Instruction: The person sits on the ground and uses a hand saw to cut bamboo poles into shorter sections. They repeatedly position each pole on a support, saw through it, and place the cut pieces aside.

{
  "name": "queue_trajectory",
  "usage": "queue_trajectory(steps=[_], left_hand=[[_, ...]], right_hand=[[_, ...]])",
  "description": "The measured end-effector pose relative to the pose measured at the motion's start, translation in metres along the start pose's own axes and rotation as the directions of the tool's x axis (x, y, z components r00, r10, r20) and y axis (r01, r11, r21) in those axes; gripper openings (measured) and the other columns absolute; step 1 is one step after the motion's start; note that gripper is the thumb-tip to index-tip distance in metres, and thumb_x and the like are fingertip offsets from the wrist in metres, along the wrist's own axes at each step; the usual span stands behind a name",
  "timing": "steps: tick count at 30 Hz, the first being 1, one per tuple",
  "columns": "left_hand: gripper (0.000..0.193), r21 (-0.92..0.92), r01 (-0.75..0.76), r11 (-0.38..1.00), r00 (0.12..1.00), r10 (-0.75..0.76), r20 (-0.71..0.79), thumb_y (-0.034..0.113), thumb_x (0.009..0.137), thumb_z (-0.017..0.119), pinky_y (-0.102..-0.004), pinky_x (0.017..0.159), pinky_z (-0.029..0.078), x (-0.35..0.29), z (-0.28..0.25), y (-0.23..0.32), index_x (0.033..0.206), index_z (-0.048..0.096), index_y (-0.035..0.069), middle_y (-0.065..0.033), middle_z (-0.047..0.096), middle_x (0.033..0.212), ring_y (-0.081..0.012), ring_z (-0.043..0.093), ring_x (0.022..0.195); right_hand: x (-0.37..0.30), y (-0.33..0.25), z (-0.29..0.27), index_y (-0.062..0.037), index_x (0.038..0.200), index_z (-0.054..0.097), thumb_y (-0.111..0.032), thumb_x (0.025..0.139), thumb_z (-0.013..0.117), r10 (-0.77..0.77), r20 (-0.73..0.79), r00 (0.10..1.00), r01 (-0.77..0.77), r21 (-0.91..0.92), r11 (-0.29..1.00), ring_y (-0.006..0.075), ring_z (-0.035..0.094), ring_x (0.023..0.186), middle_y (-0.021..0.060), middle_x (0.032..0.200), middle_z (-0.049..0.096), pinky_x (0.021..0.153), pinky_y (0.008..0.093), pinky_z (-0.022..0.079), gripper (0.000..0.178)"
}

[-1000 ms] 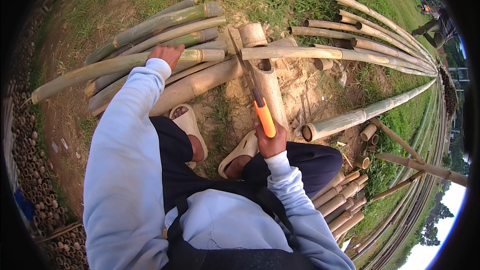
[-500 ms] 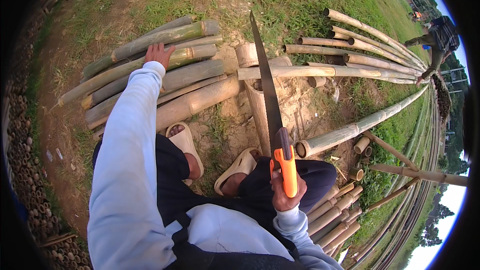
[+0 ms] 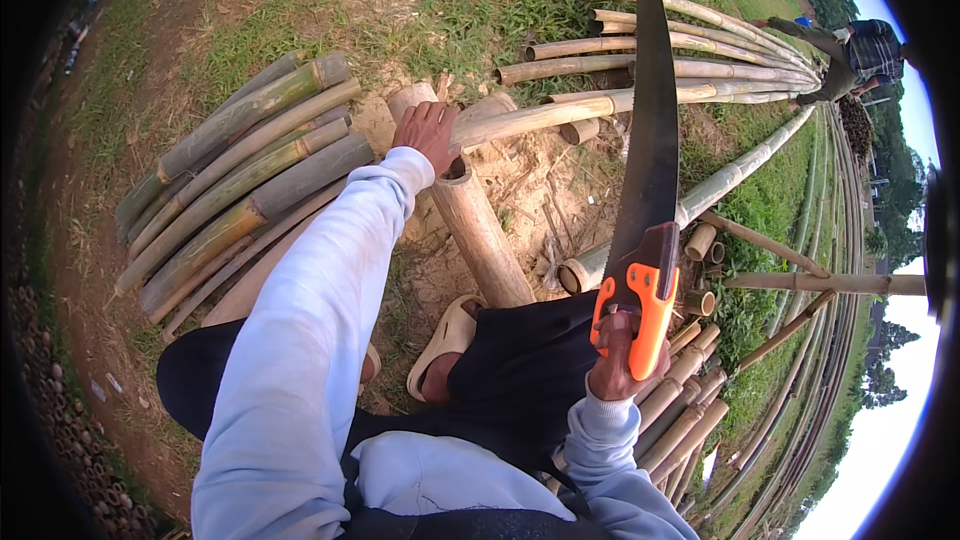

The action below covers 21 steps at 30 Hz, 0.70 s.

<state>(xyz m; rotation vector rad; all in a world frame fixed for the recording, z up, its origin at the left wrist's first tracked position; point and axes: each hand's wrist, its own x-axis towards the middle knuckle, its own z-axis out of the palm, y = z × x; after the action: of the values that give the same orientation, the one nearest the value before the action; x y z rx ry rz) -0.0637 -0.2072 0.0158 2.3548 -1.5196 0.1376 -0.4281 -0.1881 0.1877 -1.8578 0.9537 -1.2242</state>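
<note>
My right hand (image 3: 622,365) is closed round the orange handle of a handsaw (image 3: 652,140). The long dark blade points up and away from me, passing in front of the poles in view, with its toothed edge on the left. My left hand (image 3: 425,137) grips the near end of a pale bamboo pole (image 3: 560,115), its fingers over the top. That pole rests across short bamboo supports, one being a thick slanted bamboo post (image 3: 485,240). To the left lies a pile of cut bamboo lengths (image 3: 265,190).
More long bamboo poles (image 3: 700,45) fan out at far right, where another person (image 3: 872,55) bends over them. A greenish pole (image 3: 740,170) lies beside the post. Several bamboo pieces (image 3: 690,420) lie at my right, near a bamboo frame (image 3: 820,283). Sawdust (image 3: 520,180) covers the ground ahead.
My left hand has left the cut lengths and moved right onto the pole's end. The saw, still in my right hand, has shifted right and come closer. The view has turned somewhat.
</note>
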Motion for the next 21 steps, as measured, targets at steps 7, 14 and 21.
queue_trajectory(steps=[7, 14, 21], left_hand=[[0.077, 0.183, 0.089, 0.979, 0.902, -0.157, 0.401, 0.051, 0.085, 0.075, -0.0441, 0.11, 0.034, 0.075, 0.028, 0.069, 0.14, 0.049, 0.004, -0.0112, 0.061, 0.134, -0.0283, 0.052, 0.129], [0.029, 0.084, -0.016, 0.996, 0.91, -0.021, 0.414, 0.014, 0.098, 0.048, -0.0421, 0.113, 0.031, 0.085, 0.062, 0.051, 0.122, 0.063, 0.006, -0.0131, 0.077, 0.109, -0.0252, 0.061, 0.125], [0.057, 0.05, -0.112, 0.992, 0.892, 0.078, 0.446, 0.036, 0.085, 0.077, -0.0443, 0.119, 0.029, 0.079, 0.017, 0.06, 0.128, 0.056, 0.002, -0.0142, 0.073, 0.11, -0.0312, 0.06, 0.122]], right_hand=[[-0.011, -0.014, -0.042, 0.0071, 0.079, 0.066, -0.001, 0.085, 0.056, 0.029, -0.076, 0.997, -0.035, -0.079, 0.996, 0.0173, 0.057, 0.054, 0.0102, 0.06, 0.06, 0.059, 0.0316, 0.051, 0.014], [-0.034, -0.019, -0.043, 0.0069, 0.074, 0.066, -0.007, 0.084, 0.057, 0.138, -0.126, 0.982, -0.155, -0.135, 0.979, 0.0177, 0.056, 0.053, 0.0089, 0.056, 0.058, 0.064, 0.0323, 0.052, 0.019], [-0.02, -0.027, -0.052, 0.0041, 0.078, 0.068, -0.009, 0.09, 0.059, 0.046, -0.095, 0.994, -0.058, -0.127, 0.99, 0.0174, 0.06, 0.058, 0.0059, 0.061, 0.062, 0.067, 0.0333, 0.054, 0.021]])
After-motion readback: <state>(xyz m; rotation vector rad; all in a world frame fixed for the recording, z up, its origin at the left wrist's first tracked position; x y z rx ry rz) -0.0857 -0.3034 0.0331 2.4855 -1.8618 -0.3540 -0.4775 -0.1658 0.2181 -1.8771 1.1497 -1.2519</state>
